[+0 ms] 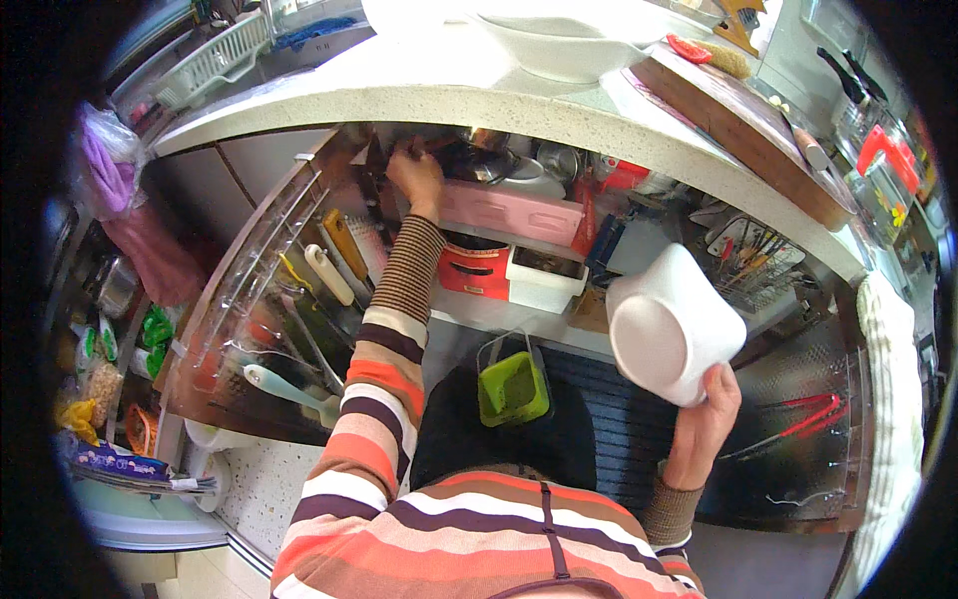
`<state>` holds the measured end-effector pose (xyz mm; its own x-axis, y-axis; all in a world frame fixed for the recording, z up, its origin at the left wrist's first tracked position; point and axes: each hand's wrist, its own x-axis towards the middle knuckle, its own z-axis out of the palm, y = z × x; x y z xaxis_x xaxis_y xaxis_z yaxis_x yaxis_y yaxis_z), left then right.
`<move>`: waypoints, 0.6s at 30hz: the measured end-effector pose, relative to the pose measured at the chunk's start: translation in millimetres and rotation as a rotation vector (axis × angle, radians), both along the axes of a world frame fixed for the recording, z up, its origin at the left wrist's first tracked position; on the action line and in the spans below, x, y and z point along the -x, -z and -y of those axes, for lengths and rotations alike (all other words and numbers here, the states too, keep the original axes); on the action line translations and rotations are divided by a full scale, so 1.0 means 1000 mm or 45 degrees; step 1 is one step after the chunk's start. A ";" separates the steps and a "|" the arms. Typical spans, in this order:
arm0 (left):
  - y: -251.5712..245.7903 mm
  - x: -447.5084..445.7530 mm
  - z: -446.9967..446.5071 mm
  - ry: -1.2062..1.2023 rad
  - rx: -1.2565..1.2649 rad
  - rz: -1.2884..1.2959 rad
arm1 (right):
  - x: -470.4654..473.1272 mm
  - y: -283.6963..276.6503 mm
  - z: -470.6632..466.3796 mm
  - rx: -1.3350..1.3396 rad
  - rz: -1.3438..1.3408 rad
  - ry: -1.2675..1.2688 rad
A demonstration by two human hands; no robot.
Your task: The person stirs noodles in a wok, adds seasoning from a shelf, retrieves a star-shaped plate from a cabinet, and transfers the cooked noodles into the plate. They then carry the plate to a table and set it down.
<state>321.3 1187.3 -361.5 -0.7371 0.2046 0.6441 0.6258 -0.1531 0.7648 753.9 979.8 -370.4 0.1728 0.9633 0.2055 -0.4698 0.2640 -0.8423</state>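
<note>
My right hand point(711, 419) grips the edge of a white square-rimmed bowl point(677, 326), which is tilted so that its round base shows. My left hand point(418, 176) reaches into the open cabinet under the counter, among dark cookware at the back left; its fingertips are in shadow, and whether they hold anything cannot be told. Just right of it lie metal pots and lids point(486, 161), behind a long pink plastic bin point(509, 213). Below that bin stand a red box point(473, 271) and a white container point(546, 278). A green square basket with a handle point(513, 389) is in front of my body.
Two cabinet doors stand open, the left with racks of utensils point(329, 273), the right with red-handled tongs point(816, 415). Above, the counter edge point(479, 105) curves across, bearing a large white bowl point(561, 52), a thick wooden cutting board point(748, 142) and a knife point(808, 146).
</note>
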 end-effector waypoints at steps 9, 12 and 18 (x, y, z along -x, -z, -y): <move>0.018 0.006 -0.011 -0.032 0.106 -0.293 | 0.049 -0.004 -0.088 0.206 -0.817 -0.448; 0.021 0.002 -0.005 0.169 0.307 -0.269 | 0.068 -0.011 -0.119 0.346 -1.034 -0.582; -0.010 0.010 -0.016 0.444 0.842 -0.430 | 0.108 -0.022 -0.170 0.509 -1.202 -0.534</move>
